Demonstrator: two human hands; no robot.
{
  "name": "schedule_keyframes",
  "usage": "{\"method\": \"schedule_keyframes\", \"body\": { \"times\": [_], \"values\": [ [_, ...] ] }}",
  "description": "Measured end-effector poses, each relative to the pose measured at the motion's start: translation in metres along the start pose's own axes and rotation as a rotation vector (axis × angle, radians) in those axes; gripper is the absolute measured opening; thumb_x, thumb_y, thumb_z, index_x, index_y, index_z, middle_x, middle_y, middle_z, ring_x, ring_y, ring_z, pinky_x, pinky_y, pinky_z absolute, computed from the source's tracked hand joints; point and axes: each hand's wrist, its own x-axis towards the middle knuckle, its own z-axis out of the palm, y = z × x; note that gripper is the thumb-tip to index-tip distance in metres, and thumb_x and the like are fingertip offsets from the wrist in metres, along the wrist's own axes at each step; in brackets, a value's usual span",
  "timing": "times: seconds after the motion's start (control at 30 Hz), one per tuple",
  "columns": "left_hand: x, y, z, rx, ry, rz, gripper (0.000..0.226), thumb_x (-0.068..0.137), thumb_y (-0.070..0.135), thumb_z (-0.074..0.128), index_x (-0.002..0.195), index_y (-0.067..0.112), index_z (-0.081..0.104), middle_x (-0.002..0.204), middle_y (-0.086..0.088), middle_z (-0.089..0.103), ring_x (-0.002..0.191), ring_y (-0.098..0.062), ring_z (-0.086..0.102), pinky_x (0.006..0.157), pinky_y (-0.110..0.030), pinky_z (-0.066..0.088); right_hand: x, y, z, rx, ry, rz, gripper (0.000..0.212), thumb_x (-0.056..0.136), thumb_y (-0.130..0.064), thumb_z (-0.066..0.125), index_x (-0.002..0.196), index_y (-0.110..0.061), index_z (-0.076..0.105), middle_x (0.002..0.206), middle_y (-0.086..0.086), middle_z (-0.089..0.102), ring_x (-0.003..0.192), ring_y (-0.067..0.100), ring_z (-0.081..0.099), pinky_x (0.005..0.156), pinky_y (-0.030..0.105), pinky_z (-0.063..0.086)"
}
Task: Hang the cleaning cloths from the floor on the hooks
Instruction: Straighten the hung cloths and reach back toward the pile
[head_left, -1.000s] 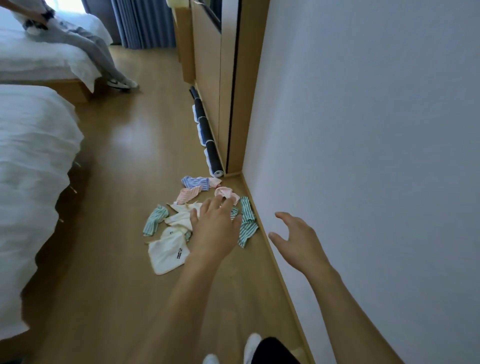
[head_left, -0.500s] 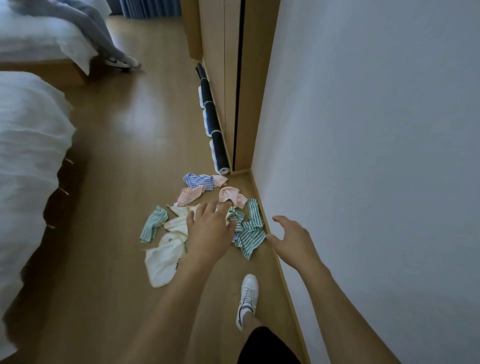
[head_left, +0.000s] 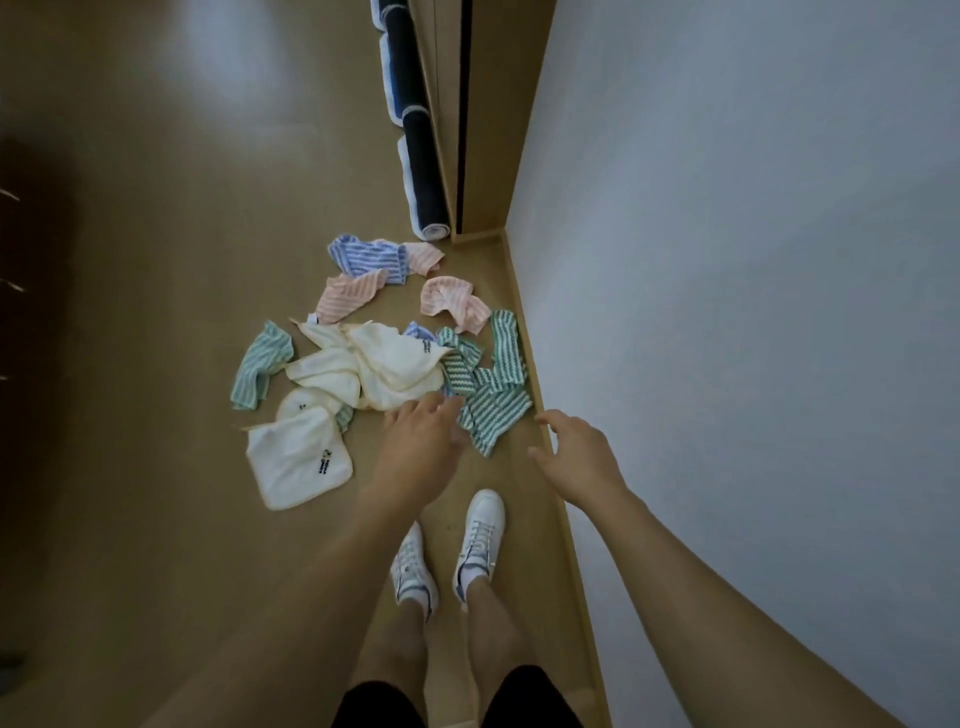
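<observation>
Head view looks down on a tan wooden floor (head_left: 156, 260) running beside a pale wall (head_left: 753, 260), with a wooden skirting board (head_left: 524, 332) along the junction. Cleaning cloths (head_left: 384, 364) lie scattered on the floor close to the wall: cream ones at centre and nearer left, green-striped ones at the left edge of the pile and against the skirting, pink- and blue-striped ones at the far side. Beyond them a wooden cabinet (head_left: 488, 104) stands against the wall, with a row of dark rolled items (head_left: 421, 171) along its base. Left hand (head_left: 423, 441) reaches down with fingers extended, tips at the near edge of the pile; contact cannot be confirmed. Right hand (head_left: 576, 457) hovers with fingers spread, holding nothing, beside the skirting. White shoes (head_left: 452, 551) stand just short of the cloths. Open floor extends to the left; a dark mass occupies the far left edge.
</observation>
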Motion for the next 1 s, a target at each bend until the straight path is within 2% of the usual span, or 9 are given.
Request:
{"method": "schedule_keyframes", "body": {
  "times": [0.2, 0.3, 0.47, 0.57, 0.63, 0.77, 0.87, 1.0],
  "values": [
    [0.082, -0.038, 0.117, 0.019, -0.097, 0.049, 0.052, 0.091, 0.034, 0.061, 0.140, 0.023, 0.045, 0.133, -0.002, 0.051, 0.122, -0.029, 0.047, 0.095, -0.040, 0.039, 0.099, 0.066, 0.083, -0.019, -0.045, 0.073, 0.045, 0.088, -0.023, 0.066, 0.132, -0.020, 0.054, 0.125, 0.010, 0.059, 0.113, 0.027, 0.056, 0.092, 0.031, 0.044],
    [0.120, -0.055, 0.194, 0.010, -0.117, 0.067, 0.045, 0.089, 0.036, 0.063, 0.130, 0.021, 0.052, 0.127, 0.000, 0.053, 0.119, -0.026, 0.048, 0.095, -0.039, 0.039, 0.155, 0.106, 0.138, -0.050, -0.079, 0.087, 0.049, 0.088, -0.020, 0.066, 0.136, -0.018, 0.052, 0.132, 0.011, 0.055, 0.119, 0.027, 0.054, 0.099, 0.033, 0.043],
    [0.180, -0.083, 0.328, 0.020, -0.125, 0.022, 0.034, 0.088, 0.038, 0.061, 0.116, 0.019, 0.056, 0.115, -0.001, 0.053, 0.111, -0.025, 0.051, 0.091, -0.038, 0.040, 0.247, 0.172, 0.234, -0.048, -0.111, 0.081, 0.049, 0.088, -0.014, 0.064, 0.136, -0.016, 0.052, 0.135, 0.011, 0.053, 0.121, 0.025, 0.052, 0.100, 0.033, 0.042],
    [0.214, -0.094, 0.396, 0.027, -0.131, 0.035, 0.039, 0.087, 0.042, 0.065, 0.114, 0.017, 0.055, 0.115, -0.005, 0.053, 0.110, -0.028, 0.050, 0.088, -0.040, 0.038, 0.292, 0.204, 0.280, -0.028, -0.105, 0.066, 0.048, 0.088, -0.006, 0.060, 0.136, -0.010, 0.053, 0.134, 0.014, 0.054, 0.120, 0.026, 0.052, 0.096, 0.024, 0.035],
    [0.233, -0.098, 0.432, 0.036, -0.115, 0.048, 0.041, 0.086, 0.044, 0.067, 0.113, 0.016, 0.053, 0.116, -0.007, 0.053, 0.110, -0.029, 0.049, 0.088, -0.041, 0.036, 0.317, 0.219, 0.304, -0.002, -0.099, 0.052, 0.050, 0.088, -0.001, 0.058, 0.136, -0.009, 0.052, 0.135, 0.014, 0.053, 0.119, 0.027, 0.053, 0.099, 0.026, 0.037],
    [0.265, -0.094, 0.482, 0.037, -0.040, 0.031, 0.038, 0.088, 0.041, 0.062, 0.113, 0.015, 0.050, 0.116, -0.007, 0.051, 0.109, -0.028, 0.048, 0.088, -0.039, 0.033, 0.350, 0.236, 0.339, 0.087, -0.069, 0.023, 0.055, 0.087, 0.005, 0.055, 0.140, -0.010, 0.048, 0.141, 0.011, 0.047, 0.118, 0.026, 0.055, 0.104, 0.037, 0.044],
    [0.278, -0.094, 0.497, 0.047, 0.016, 0.004, 0.024, 0.093, 0.031, 0.054, 0.112, 0.015, 0.052, 0.116, -0.006, 0.051, 0.109, -0.028, 0.047, 0.087, -0.038, 0.032, 0.360, 0.239, 0.351, 0.155, -0.055, -0.003, 0.057, 0.087, 0.011, 0.051, 0.140, -0.009, 0.048, 0.146, 0.007, 0.042, 0.120, 0.022, 0.055, 0.105, 0.034, 0.044],
    [0.276, -0.102, 0.479, -0.014, 0.075, 0.003, 0.012, 0.092, 0.018, 0.049, 0.095, 0.014, 0.060, 0.100, -0.006, 0.056, 0.098, -0.027, 0.049, 0.079, -0.036, 0.030, 0.360, 0.231, 0.345, 0.176, -0.103, -0.029, 0.056, 0.088, 0.013, 0.050, 0.139, -0.009, 0.049, 0.148, 0.005, 0.041, 0.123, 0.017, 0.053, 0.105, 0.030, 0.044]
  ]
}}
